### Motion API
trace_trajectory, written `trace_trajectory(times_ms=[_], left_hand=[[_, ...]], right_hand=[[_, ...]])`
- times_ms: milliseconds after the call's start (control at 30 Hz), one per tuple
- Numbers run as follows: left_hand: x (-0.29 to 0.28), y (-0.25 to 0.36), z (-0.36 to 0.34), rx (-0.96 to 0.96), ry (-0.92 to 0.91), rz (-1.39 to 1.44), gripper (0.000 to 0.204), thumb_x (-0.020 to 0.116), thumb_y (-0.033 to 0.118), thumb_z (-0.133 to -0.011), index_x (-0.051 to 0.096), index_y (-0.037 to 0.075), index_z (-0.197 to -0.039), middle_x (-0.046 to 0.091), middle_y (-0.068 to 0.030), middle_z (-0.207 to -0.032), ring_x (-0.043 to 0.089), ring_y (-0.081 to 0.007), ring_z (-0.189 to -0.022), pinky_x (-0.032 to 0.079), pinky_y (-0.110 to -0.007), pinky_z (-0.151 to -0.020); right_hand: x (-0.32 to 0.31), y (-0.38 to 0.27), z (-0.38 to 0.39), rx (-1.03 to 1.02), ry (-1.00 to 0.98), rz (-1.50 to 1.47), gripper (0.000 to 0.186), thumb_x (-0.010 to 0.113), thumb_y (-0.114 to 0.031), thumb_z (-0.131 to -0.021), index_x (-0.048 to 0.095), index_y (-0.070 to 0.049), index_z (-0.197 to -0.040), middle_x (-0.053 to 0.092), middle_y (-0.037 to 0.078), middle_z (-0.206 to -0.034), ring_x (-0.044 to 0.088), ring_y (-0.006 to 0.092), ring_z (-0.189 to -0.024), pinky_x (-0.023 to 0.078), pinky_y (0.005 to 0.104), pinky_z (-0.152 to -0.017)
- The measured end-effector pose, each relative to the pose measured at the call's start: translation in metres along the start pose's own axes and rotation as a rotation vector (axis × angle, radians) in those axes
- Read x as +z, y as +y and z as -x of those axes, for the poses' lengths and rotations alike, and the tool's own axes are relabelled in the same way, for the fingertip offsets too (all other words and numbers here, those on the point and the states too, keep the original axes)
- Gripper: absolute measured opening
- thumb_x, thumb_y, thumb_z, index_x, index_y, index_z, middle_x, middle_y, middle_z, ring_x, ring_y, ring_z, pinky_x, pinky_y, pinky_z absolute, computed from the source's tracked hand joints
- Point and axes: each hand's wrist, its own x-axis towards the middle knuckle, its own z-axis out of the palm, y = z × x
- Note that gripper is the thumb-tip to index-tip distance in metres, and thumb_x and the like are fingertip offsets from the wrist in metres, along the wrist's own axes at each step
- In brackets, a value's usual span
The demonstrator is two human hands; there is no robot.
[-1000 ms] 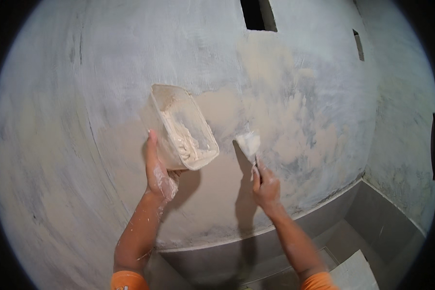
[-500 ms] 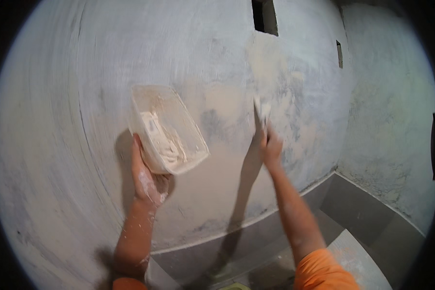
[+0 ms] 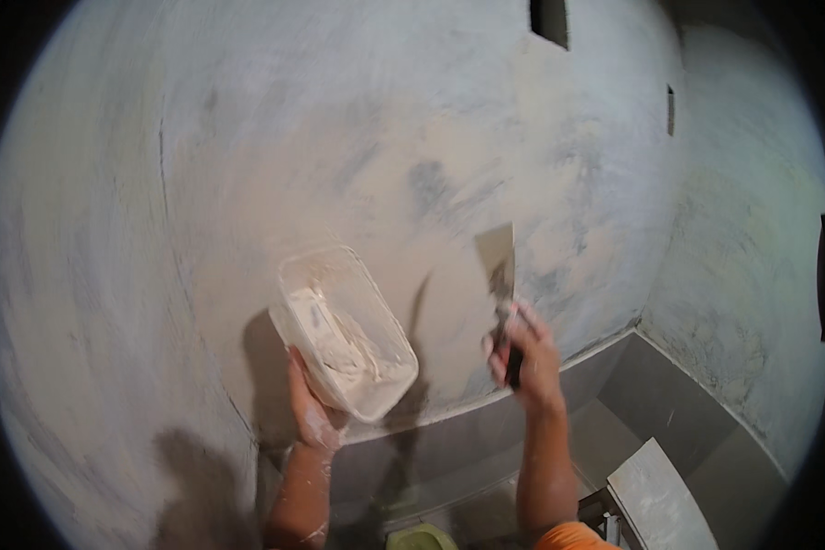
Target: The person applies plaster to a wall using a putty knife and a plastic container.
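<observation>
My left hand (image 3: 310,403) is closed on a translucent rectangular plastic tub (image 3: 385,339), tilted toward me with pale creamy paste (image 3: 330,344) inside. My right hand (image 3: 532,357) grips a putty knife (image 3: 495,247) by its dark handle, a little right of the tub, its blade pointing up against the view of the wall (image 3: 357,156). Beige smeared patches cover much of that wall's middle. Whether the blade touches the surface I cannot tell. Both hands are dusted or smeared with white.
Dark openings (image 3: 548,18) (image 3: 671,110) sit high in the wall. A second wall (image 3: 742,229) meets it on the right. Grey tiles (image 3: 678,403) band the bottom. A pale board (image 3: 660,495) lies at lower right, a yellow-green container (image 3: 420,539) at the bottom edge.
The tub and both hands sit lower in the picture. The knife dropped from higher on the wall and is turned, blade now broadside to me. The view shifted slightly.
</observation>
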Motion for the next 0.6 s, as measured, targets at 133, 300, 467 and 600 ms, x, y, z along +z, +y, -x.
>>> trace_trajectory(times_ms=[133,300,467,600], left_hand=[[-0.049,-0.05,0.045,0.007,0.055,-0.03,0.073,0.041,0.057,-0.106,0.027,0.01,-0.16,0.042,-0.0115,-0.156,0.043,-0.0285,-0.143,0.036,-0.045,-0.118],[-0.082,-0.044,0.039,0.019,0.139,-0.227,0.083,0.04,0.062,-0.104,0.024,0.002,-0.159,0.039,-0.0162,-0.158,0.042,-0.0317,-0.144,0.035,-0.046,-0.118],[-0.082,-0.044,0.037,-0.091,0.266,-0.223,0.081,0.039,0.06,-0.105,0.025,0.002,-0.159,0.04,-0.0162,-0.157,0.042,-0.0316,-0.144,0.035,-0.046,-0.118],[-0.088,-0.041,0.038,-0.132,0.193,-0.183,0.073,0.044,0.054,-0.106,0.018,0.015,-0.162,0.034,-0.0106,-0.159,0.037,-0.0284,-0.146,0.035,-0.046,-0.117]], right_hand=[[0.016,0.072,0.1,0.261,-0.177,-0.127,0.036,0.063,-0.023,-0.101,0.055,-0.002,-0.128,0.059,0.017,-0.072,0.046,0.0154,-0.043,0.037,0.0273,-0.037],[0.027,0.106,0.11,0.394,-0.197,-0.237,0.033,0.064,-0.024,-0.1,0.056,-0.003,-0.125,0.059,0.016,-0.071,0.048,0.0152,-0.046,0.039,0.0273,-0.04],[0.025,0.109,0.111,0.339,-0.179,-0.257,0.041,0.058,-0.019,-0.105,0.052,-0.006,-0.143,0.053,0.006,-0.073,0.046,0.0137,-0.051,0.035,0.0263,-0.042],[0.035,0.098,0.108,0.407,-0.166,-0.224,0.035,0.061,-0.023,-0.102,0.054,-0.004,-0.131,0.056,0.014,-0.07,0.047,0.015,-0.048,0.037,0.0274,-0.041]])
